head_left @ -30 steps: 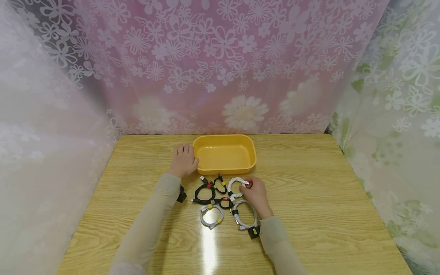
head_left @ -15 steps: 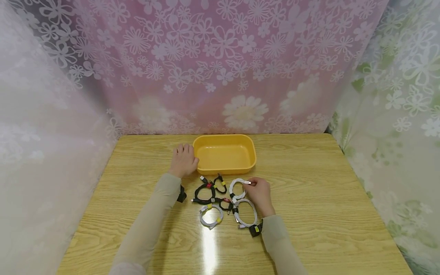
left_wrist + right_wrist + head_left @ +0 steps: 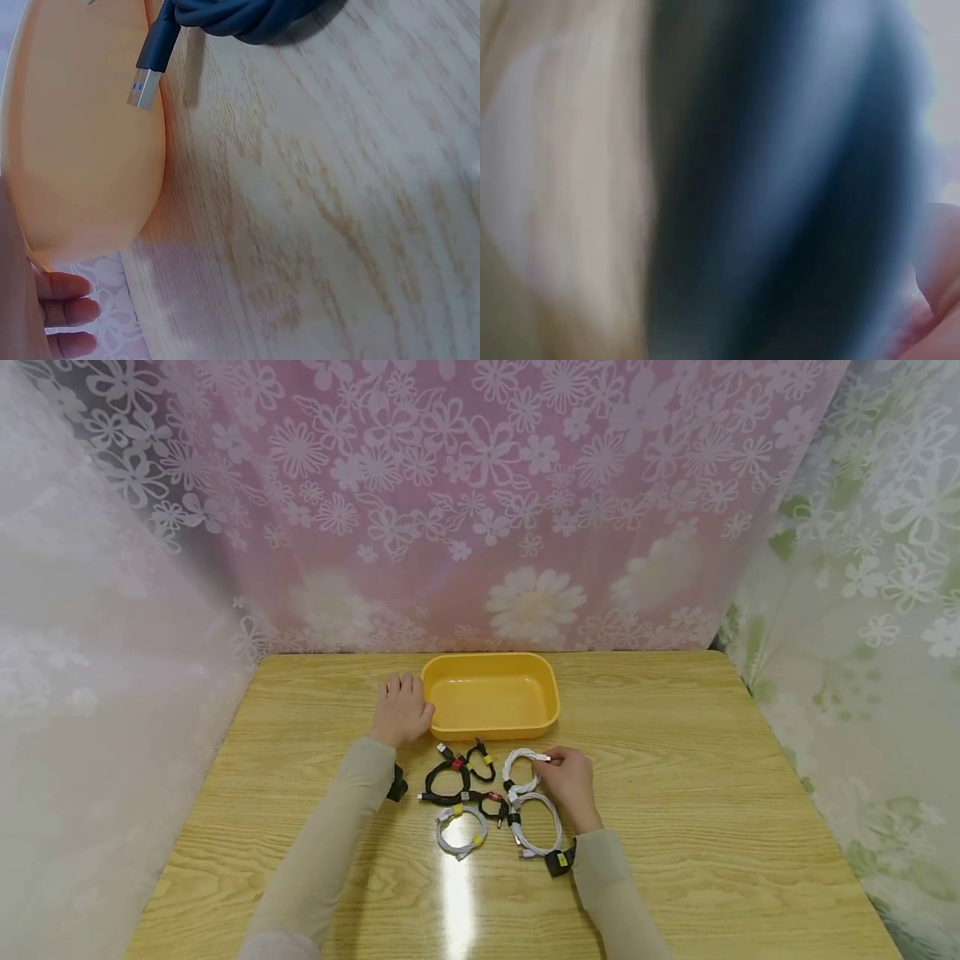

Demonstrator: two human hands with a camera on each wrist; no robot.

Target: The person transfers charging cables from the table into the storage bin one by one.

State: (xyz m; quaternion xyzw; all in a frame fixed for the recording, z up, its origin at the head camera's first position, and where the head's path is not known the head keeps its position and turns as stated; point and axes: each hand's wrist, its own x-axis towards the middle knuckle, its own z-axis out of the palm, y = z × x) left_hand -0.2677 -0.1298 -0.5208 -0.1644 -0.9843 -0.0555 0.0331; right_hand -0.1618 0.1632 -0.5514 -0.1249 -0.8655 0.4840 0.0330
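White braided cable, wound in a ring and fastened with a black strap point(image 3: 508, 768), is being held at five o'clock from the yellow rectangular plastic tub with rounded corners point(image 3: 491, 733). It is pinched at its three o'clock side, beside a white plug, between the thumb and fingers of the right hand point(image 3: 567, 778) – whether it is lifted clear of the pale wood-grain table point(image 3: 675, 760) cannot be told. At six o'clock, its lower end is met by a second pale ring of cable with a black strap point(image 3: 557, 822).

Over at nine o'clock on the tub, the left hand point(image 3: 400, 712) is rested against the wall, its fingers loose and slightly apart, its thumb laid at the rim.

A small black cable loop with yellow ties point(image 3: 492, 770) is seen at nine o'clock from the held ring; a short black cable with a red tie point(image 3: 492, 796) is placed between seven and eight. At seven o'clock from the tub, a larger black cable coil with a red tie point(image 3: 428, 782) is laid, and at its six o'clock, a light grey cable ring with yellow ties point(image 3: 440, 835). By a dark blur, most of the right wrist view is filled.
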